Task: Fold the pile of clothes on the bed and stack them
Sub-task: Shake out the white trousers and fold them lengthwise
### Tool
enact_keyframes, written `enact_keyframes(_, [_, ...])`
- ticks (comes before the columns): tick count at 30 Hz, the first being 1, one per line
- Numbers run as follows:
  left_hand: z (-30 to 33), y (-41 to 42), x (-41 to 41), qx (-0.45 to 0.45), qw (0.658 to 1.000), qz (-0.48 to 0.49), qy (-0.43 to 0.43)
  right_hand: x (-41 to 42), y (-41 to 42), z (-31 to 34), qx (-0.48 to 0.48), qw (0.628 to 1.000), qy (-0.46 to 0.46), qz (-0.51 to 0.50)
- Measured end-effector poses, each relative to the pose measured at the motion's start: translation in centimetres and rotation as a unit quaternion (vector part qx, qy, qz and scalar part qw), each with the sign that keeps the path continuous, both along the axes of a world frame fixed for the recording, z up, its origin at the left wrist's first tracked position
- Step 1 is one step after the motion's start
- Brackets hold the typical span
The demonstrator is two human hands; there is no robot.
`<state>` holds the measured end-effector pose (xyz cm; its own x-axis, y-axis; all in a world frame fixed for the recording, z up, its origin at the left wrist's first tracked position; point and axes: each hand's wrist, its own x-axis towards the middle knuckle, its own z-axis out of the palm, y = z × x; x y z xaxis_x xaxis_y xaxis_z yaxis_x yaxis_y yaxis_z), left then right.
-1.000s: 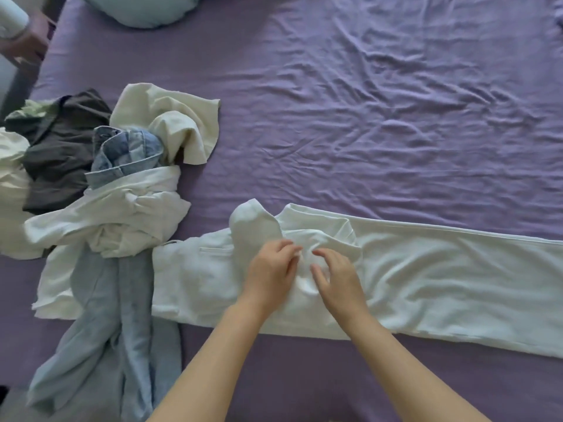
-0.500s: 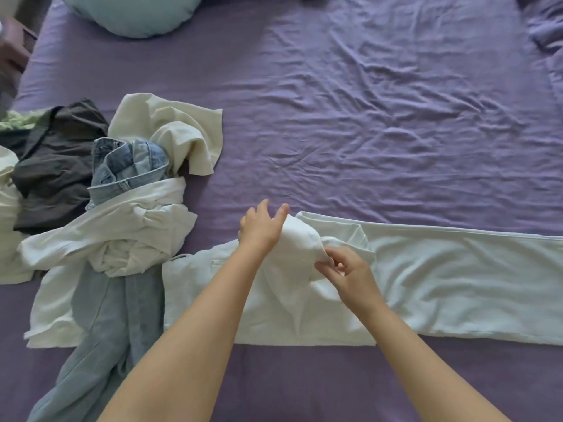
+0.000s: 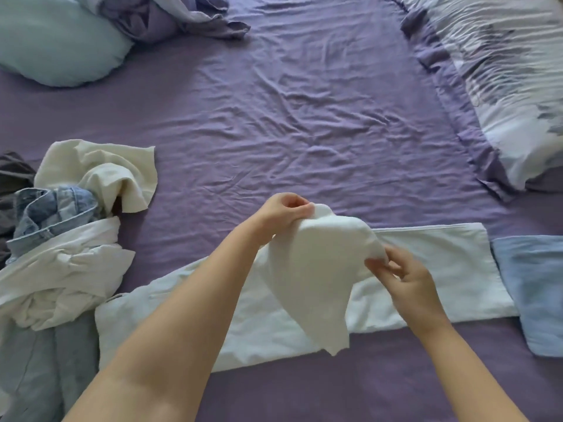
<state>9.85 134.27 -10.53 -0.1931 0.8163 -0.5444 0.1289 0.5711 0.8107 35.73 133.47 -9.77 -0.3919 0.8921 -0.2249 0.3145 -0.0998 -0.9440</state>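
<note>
Two bare forearms, no sleeves in view, left hand point(image 3: 285, 213) and right hand point(image 3: 406, 280) seemingly without rings

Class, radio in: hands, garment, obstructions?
Left hand and right hand grip small white cloth, lifted over flat white trousers. Nothing in the way.

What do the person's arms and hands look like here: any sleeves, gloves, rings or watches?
Both forearms are bare as far as the frame shows, with no sleeves in view. The left hand and right hand wear no gloves, and no ring, watch or bracelet is visible. Nails look short and unpainted.
</note>
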Motion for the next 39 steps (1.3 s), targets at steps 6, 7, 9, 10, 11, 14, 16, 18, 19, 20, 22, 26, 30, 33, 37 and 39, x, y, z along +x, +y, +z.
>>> enact_keyframes(6, [3.6, 8.1, 10.3, 0.052, 0.992, 0.005, -0.111, 7.7, 3.4, -0.2, -0.106, 0.958, 0.16, -0.213])
enact_keyframes(7, [4.1, 9.3, 12.1, 0.058, 0.991, -0.002, -0.124, 8.9, 3.9, -0.4, -0.13, 0.943, 0.196, -0.237])
enact_keyframes(9, [4.7, 11.5, 15.7, 0.07, 0.989, -0.031, -0.126, 11.4, 4.9, -1.0, -0.147, 0.914, 0.248, -0.285])
enact_keyframes(10, [4.8, 12.6, 17.4, 0.074, 0.989, -0.049, -0.119, 12.6, 5.3, -1.3, -0.152, 0.901, 0.265, -0.309])
enact_keyframes(11, [4.8, 13.5, 18.9, 0.074, 0.989, -0.066, -0.113, 13.8, 5.7, -1.4, -0.158, 0.888, 0.278, -0.332])
enact_keyframes(14, [4.3, 15.6, 22.6, 0.057, 0.987, -0.111, -0.1, 16.8, 6.4, -1.9, -0.178, 0.86, 0.294, -0.377])
enact_keyframes(16, [3.7, 16.8, 24.8, 0.022, 0.986, -0.147, -0.078, 18.3, 6.7, -2.4, -0.18, 0.864, 0.284, -0.375])
enact_keyframes(18, [2.9, 18.0, 27.1, -0.023, 0.982, -0.189, -0.009, 19.3, 6.7, -3.1, -0.18, 0.874, 0.278, -0.355])
enact_keyframes(19, [2.5, 18.6, 28.2, -0.036, 0.975, -0.217, 0.033, 19.7, 6.6, -3.5, -0.185, 0.876, 0.276, -0.35])
enact_keyframes(20, [2.1, 19.3, 29.3, -0.042, 0.966, -0.246, 0.071, 20.0, 6.6, -4.0, -0.195, 0.874, 0.273, -0.352])
enact_keyframes(22, [1.3, 20.4, 30.9, -0.04, 0.943, -0.302, 0.135, 20.6, 6.5, -4.8, -0.23, 0.858, 0.275, -0.367])
enact_keyframes(26, [1.3, 21.0, 30.7, -0.052, 0.899, -0.421, 0.11, 21.1, 6.4, -6.2, -0.313, 0.837, 0.276, -0.354])
enact_keyframes(30, [2.1, 20.5, 27.8, -0.067, 0.892, -0.447, -0.005, 20.2, 7.5, -7.1, -0.49, 0.747, 0.305, -0.33])
enact_keyframes(33, [2.4, 19.9, 26.1, -0.096, 0.9, -0.416, -0.086, 19.2, 8.6, -6.6, -0.547, 0.675, 0.382, -0.315])
enact_keyframes(37, [1.4, 19.2, 26.1, -0.114, 0.937, -0.328, 0.04, 18.1, 8.8, -6.3, -0.445, 0.762, 0.36, -0.303])
enact_keyframes(39, [0.9, 18.6, 26.6, -0.125, 0.93, -0.295, 0.179, 17.5, 8.4, -6.1, -0.384, 0.799, 0.351, -0.302])
